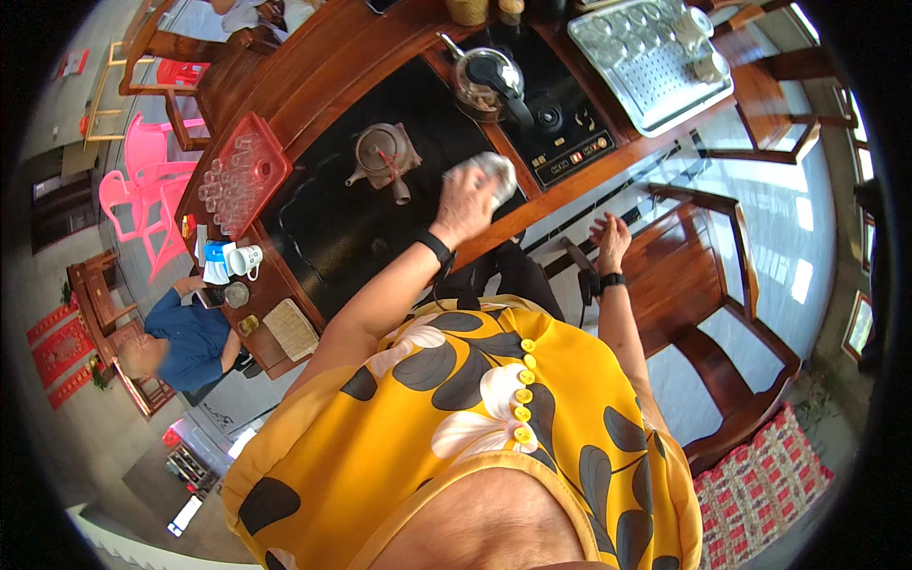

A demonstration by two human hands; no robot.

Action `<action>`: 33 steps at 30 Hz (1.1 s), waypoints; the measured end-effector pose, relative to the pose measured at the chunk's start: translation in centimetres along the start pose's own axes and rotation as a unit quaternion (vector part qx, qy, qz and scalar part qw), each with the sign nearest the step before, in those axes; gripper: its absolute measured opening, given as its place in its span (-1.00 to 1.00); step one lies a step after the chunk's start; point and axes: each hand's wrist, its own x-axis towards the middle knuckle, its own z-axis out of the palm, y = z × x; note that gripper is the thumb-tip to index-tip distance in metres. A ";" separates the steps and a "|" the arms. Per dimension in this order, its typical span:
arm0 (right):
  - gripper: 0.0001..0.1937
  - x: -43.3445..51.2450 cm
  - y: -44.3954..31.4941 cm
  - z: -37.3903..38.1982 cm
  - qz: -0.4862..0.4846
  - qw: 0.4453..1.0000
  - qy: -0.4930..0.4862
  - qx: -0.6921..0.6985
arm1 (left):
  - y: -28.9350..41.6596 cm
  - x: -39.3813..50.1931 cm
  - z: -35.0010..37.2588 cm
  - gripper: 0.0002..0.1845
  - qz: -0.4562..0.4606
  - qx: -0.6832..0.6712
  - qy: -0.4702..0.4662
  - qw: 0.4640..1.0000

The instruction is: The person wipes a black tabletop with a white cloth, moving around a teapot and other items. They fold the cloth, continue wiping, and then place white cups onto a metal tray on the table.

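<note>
My left hand (463, 203) is closed on a crumpled, pale cloth (501, 178), slightly blurred, over the right part of a black tea tray panel (342, 246) set in a wooden table. To its left on the panel stands a brown clay teapot (385, 153) with a side handle and a red cord. A glass kettle (488, 82) with a black handle is on the stove panel (556, 107) beyond the hand. Off the table edge, beside a wooden chair, my right hand (610, 235) hangs with loosely bent fingers and holds nothing.
A red tray (274, 167) with small glasses is at the left, near a white mug (246, 261) and a woven mat (291, 329). A metal tray (659, 121) with glasses and cups stands at upper right. Wooden chair (662, 263) at right; seated person (189, 335) at left.
</note>
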 end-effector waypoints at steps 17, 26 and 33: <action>-0.57 -4.5 -15.4 20.4 -0.394 0.886 -0.120 -0.214 | -1.1 1.5 0.6 -0.51 -0.049 0.044 -0.007 0.998; -0.40 -2.2 -15.2 23.4 -0.254 0.941 -0.213 -0.064 | -2.9 3.7 -0.3 -0.50 -0.196 0.055 0.024 0.979; -0.38 -3.2 -15.6 17.1 -0.201 0.965 -0.164 -0.033 | -11.2 12.4 -1.5 -0.61 -0.242 0.021 0.034 0.970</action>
